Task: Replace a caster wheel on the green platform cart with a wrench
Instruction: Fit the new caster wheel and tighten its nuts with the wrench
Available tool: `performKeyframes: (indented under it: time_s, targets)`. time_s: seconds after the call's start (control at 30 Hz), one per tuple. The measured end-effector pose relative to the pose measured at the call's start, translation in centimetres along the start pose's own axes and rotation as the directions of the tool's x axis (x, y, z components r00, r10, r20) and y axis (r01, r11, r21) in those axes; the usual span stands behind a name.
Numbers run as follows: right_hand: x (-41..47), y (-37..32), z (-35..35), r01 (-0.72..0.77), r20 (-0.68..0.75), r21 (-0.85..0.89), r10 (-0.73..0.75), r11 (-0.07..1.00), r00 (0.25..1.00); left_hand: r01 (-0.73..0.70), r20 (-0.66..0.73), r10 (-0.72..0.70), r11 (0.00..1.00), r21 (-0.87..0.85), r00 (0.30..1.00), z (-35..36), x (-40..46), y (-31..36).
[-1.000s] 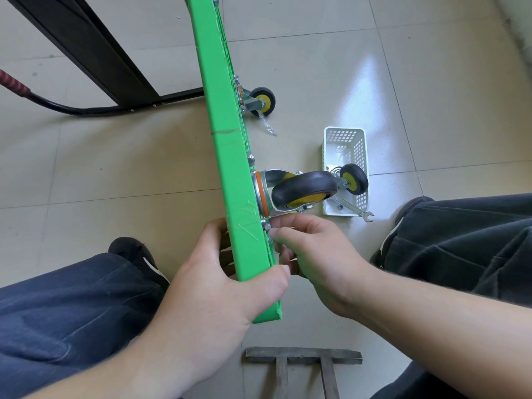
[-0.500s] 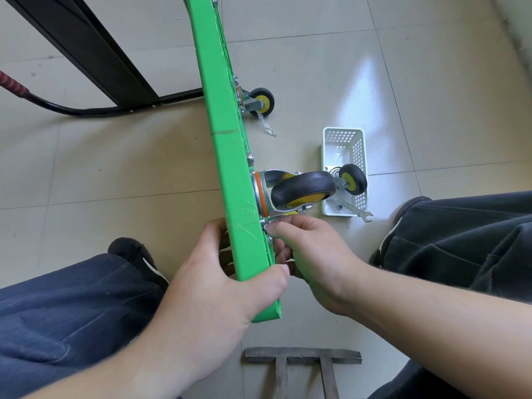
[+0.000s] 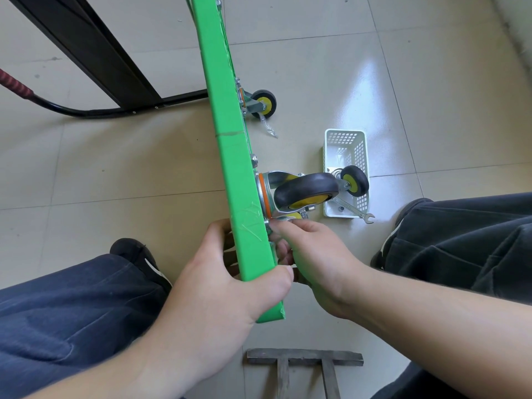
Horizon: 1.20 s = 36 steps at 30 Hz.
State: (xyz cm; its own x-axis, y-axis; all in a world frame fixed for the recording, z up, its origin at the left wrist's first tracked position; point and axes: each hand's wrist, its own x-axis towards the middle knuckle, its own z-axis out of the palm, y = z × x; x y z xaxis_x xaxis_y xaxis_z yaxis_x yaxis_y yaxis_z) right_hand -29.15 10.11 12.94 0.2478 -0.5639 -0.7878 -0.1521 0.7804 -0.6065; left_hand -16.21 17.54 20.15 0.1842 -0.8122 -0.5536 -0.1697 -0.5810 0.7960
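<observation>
The left hand [image 3: 227, 286] grips the near end of the flat green platform cart [image 3: 230, 156], tipped on edge on the tiled floor. Just right, the right hand [image 3: 313, 254] — fingers [image 3: 283, 226] pinched at the mounting plate of the black-and-yellow caster wheel [image 3: 305, 191]. Farther right, a silver metal wrench [image 3: 355, 210] lies in a white perforated plastic basket [image 3: 345, 148].

Bare forearms, dark navy trousers [image 3: 72, 306], black shoes [image 3: 135, 254] with white stripes.

Tiled floor [image 3: 417, 67] and items resting on it.
White basket [image 3: 345, 145], grey wooden frame [image 3: 305, 359], black tube frame [image 3: 95, 112].
</observation>
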Motion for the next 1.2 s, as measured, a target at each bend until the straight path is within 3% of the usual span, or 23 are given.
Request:
performKeyframes:
  time_s: [0.17,0.4,0.53,0.9,1.03,1.2]
  targets:
    - [-0.2,0.3,-0.1,0.096,-0.024,0.014,-0.096,0.995,0.995,-0.005,0.007,0.005,1.000,0.006,1.000,-0.1,0.0,-0.1]
    - [0.0,0.0,0.0,0.044,-0.013,0.000,-0.044,0.999,0.999,-0.004,0.003,0.004,1.000,0.003,1.000,0.0,0.0,0.0]
    - [-0.4,0.2,0.1,0.095,-0.015,0.019,-0.095,0.995,0.995,-0.002,0.011,0.001,1.000,0.000,1.000,0.0,0.2,-0.2]
    - [0.3,0.8,0.4,0.177,-0.017,-0.184,-0.183,0.967,0.983,0.008,0.004,-0.008,1.000,0.012,1.000,-0.1,0.2,-0.4]
    - [0.3,0.9,0.2,0.158,-0.018,-0.133,-0.162,0.978,0.987,0.005,-0.003,-0.005,1.000,0.024,1.000,-0.1,0.2,-0.3]
    - [0.0,1.3,0.4,0.239,-0.057,-0.146,-0.250,0.960,0.967,-0.001,-0.009,0.001,1.000,0.021,1.000,-0.1,0.2,-0.3]
